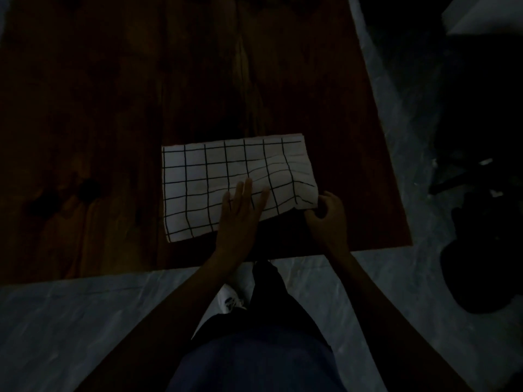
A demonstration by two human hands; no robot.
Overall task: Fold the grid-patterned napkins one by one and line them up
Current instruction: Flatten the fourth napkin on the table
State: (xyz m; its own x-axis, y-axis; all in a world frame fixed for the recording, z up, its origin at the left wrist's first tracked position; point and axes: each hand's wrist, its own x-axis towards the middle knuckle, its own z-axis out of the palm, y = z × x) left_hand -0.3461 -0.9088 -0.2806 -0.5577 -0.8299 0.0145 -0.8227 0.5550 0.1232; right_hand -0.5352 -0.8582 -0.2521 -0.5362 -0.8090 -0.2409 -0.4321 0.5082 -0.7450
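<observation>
- Napkin (220, 188): white cloth with a black grid, folded into a wide rectangle, lying on the near part of the bench (113, 108), right of the bench's middle and close to its near edge.
- Its left part lies flat with straight grid lines; its right part is rumpled, the lines bending toward the near right corner, which is lifted a little off the wood.
- Left hand (240, 210): flat, fingers straight and spread slightly, palm down on the napkin's near edge around its middle, pressing the cloth to the bench and grasping nothing.
- Right hand (328, 213): fingers curled, pinching the napkin's near right corner between thumb and fingertips.
- Both hands touch the same napkin, the left one just beside the right, with a short stretch of creased cloth between them.
- Bench: dark reddish-brown wood with visible grain and a few dark knots at the left; the light is dim throughout.
- Floor (85, 321): pale, marbled grey, showing below and to the right of the bench.
- Person: standing at the near edge, both forearms bare, in dark clothing, with one white shoe (229, 299) visible on the floor below the left arm.
- Dark shapes (481, 250) stand on the floor at the right; too dim to tell what they are.
</observation>
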